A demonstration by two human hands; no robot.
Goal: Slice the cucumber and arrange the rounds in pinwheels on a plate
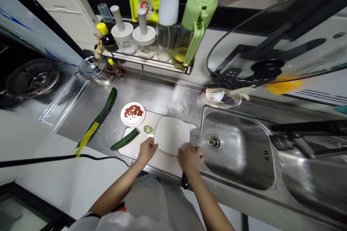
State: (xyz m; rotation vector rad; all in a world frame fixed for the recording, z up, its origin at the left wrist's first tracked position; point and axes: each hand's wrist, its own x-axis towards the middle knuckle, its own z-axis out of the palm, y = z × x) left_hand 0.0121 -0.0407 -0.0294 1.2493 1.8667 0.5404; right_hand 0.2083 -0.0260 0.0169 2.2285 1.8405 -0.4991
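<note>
Saw a black knife handle (185, 181) poking out below the right hand (191, 157), past the near edge of the tabletop (151, 90). Touched the rim of the big white plate (172, 135) at 5 o'clock with that hand, fingers bent; could not tell a tight grip from a light touch. Pinched the same rim at 8 o'clock with the left hand (148, 150), thumb and fingers together on it. Had the plate over the white cutting board (162, 160), straight in front of the body. Found, going out from the plate, a cut cucumber (125, 139) at 9 o'clock, cucumber slices (148, 129) close by between 9 and 10, and a shiny sink (241, 155) at 3. Saw a small white dish (133, 122) of red bits (134, 110) at 10, then a long cucumber (104, 112) with a yellow tag (89, 135) beyond it. Spotted, farther off, a lidded pot (103, 78) at 10 and a rack (151, 60) of jars (145, 39) and bottles from 11 to 12.
</note>
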